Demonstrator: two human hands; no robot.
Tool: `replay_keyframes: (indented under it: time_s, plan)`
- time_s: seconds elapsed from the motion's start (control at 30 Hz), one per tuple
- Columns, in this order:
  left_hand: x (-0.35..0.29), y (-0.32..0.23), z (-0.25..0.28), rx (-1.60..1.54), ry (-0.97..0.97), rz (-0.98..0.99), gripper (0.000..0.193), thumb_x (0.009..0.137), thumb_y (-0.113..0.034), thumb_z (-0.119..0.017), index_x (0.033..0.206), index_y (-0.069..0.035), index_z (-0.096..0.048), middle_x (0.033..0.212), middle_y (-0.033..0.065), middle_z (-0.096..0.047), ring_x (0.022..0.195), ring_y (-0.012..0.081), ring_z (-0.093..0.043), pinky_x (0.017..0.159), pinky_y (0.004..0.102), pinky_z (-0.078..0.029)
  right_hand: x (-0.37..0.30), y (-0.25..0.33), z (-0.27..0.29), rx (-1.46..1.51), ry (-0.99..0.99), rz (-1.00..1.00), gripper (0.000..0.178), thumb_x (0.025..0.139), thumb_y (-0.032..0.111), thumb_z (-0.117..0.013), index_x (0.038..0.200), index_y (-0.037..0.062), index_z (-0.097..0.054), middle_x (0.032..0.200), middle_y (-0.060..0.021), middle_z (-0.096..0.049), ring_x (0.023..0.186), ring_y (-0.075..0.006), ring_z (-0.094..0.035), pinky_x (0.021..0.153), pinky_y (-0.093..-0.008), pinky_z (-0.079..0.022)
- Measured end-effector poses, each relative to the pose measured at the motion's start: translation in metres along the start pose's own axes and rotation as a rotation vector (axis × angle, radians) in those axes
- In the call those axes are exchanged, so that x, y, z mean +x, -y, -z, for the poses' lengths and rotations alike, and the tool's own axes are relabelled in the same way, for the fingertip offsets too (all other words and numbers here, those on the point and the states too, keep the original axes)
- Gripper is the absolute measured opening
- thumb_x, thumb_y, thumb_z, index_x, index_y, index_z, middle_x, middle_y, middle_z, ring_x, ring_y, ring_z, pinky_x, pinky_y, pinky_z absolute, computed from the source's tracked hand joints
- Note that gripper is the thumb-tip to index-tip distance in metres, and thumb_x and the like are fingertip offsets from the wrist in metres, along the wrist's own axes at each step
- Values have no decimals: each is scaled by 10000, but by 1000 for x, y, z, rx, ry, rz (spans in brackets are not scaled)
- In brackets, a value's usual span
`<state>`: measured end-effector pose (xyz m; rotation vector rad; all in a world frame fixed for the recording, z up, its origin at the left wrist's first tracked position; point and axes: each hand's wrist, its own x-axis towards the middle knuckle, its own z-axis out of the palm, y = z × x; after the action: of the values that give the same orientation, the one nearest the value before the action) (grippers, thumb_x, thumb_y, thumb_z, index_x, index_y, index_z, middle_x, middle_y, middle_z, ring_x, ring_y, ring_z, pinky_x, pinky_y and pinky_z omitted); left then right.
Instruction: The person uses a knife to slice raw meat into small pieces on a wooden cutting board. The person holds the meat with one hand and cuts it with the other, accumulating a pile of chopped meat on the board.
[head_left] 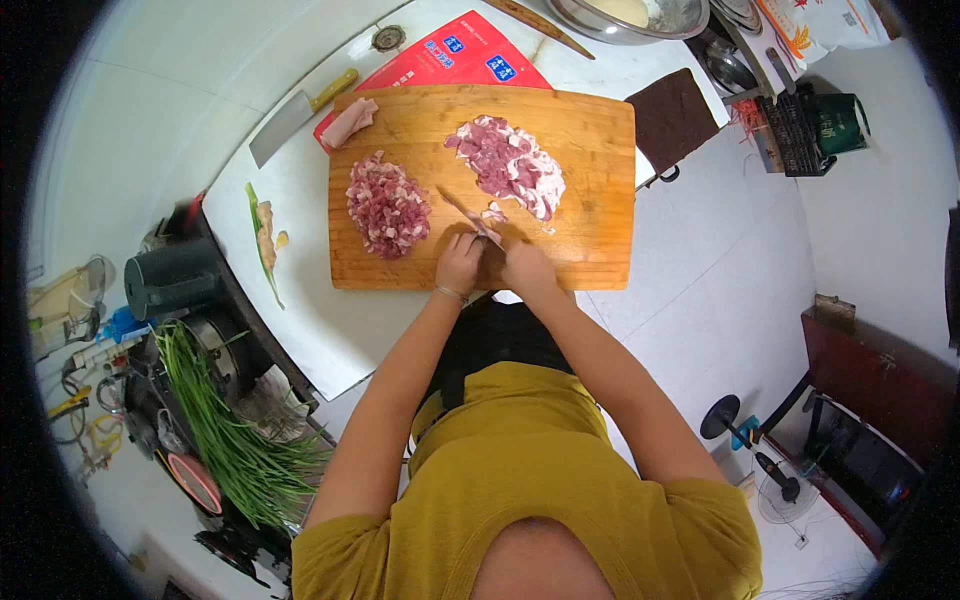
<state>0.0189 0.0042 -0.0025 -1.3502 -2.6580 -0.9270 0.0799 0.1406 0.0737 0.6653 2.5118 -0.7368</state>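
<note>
While my right hand [529,271] grips the knife [462,208], my left hand [459,266] curled, contents unclear, sliced meat [506,163] at twelve o'clock slants ten-to-four, nearer my right.

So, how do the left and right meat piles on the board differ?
The left meat pile is chopped into small bits; the right meat pile lies in larger, flatter pieces. The left one is roundish, the right one stretched diagonally. Both are pink and white, on the wooden board.

Lettering [500,69] on red sheet [468,58]
</note>
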Motion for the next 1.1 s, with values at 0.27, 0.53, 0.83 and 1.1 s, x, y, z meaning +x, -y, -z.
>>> replay_keyframes:
  time_s: [0.27, 0.53, 0.83, 1.1]
  plan:
    - [-7, -6, 12, -20, -65, 27, 218, 735, -59, -542, 945, -29, -593, 902, 101, -563, 786, 268, -559, 697, 341, -479, -9, -11, 4, 39, -59, 51, 140, 757, 91, -545, 836, -23, -559, 709, -268, -600, 686, -427, -605, 621, -496, -493]
    - [0, 7, 1, 74, -35, -97, 209, 746, -81, -499, 921, -22, -596, 936, 107, -576, 874, 278, -562, 760, 324, -485, 4, 2, -10, -50, 97, 32, 174, 737, 90, -579, 875, -17, -568, 835, -244, -629, 809, -378, -632, 699, -465, -513]
    - [-3, 7, -3, 84, 29, -79, 199, 725, -88, -514, 884, -11, -605, 892, 109, -572, 867, 264, -554, 760, 323, -481, -29, -25, -12, -33, 74, -60, 167, 740, 88, -578, 866, -20, -587, 839, -228, -634, 813, -368, -637, 699, -454, -517]
    - [-1, 11, 0, 77, 3, -105, 159, 711, -73, -522, 838, -13, -594, 897, 121, -564, 842, 278, -543, 758, 329, -471, 10, -1, -18, -25, 55, 30, 190, 760, 93, -553, 904, -31, -557, 846, -228, -627, 808, -378, -632, 703, -458, -514]
